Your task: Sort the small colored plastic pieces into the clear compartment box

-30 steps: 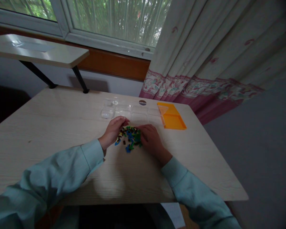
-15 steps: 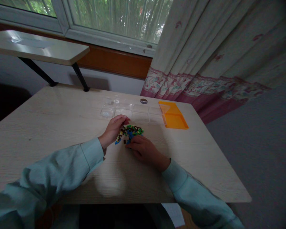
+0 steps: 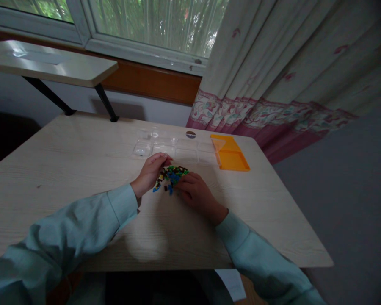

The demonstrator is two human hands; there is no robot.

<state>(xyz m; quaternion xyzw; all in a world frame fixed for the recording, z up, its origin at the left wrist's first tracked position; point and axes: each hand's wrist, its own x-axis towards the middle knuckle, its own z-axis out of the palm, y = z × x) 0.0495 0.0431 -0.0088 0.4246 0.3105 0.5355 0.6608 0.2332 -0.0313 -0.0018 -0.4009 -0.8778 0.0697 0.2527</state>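
Note:
A small heap of plastic building pieces [image 3: 175, 173], blue, green, brown and yellow, lies on the table between my hands. My left hand [image 3: 150, 173] is beside the heap's left edge, thumb and fingers pinched together just above its far side; what they hold, if anything, is hidden. At the heap's right edge my right hand [image 3: 197, 194] reaches in with fingers bent and pressed together, touching the pieces. Its fingertips are partly covered, so I cannot make out what is between them. A few blue and brown pieces lie loose at the near side.
Behind the heap lies a clear compartment tray [image 3: 186, 155]. Its right end overlaps an orange plastic tray [image 3: 235, 160]. A small round dark-and-white disc [image 3: 191, 134] lies by the table's back edge. A raised shelf [image 3: 70, 67] stands on black legs at the back left of the pale wooden table [image 3: 82, 169].
My right hand has shifted slightly away and to the right, uncovering blue pieces at the near side of the heap. My left hand has stayed in place.

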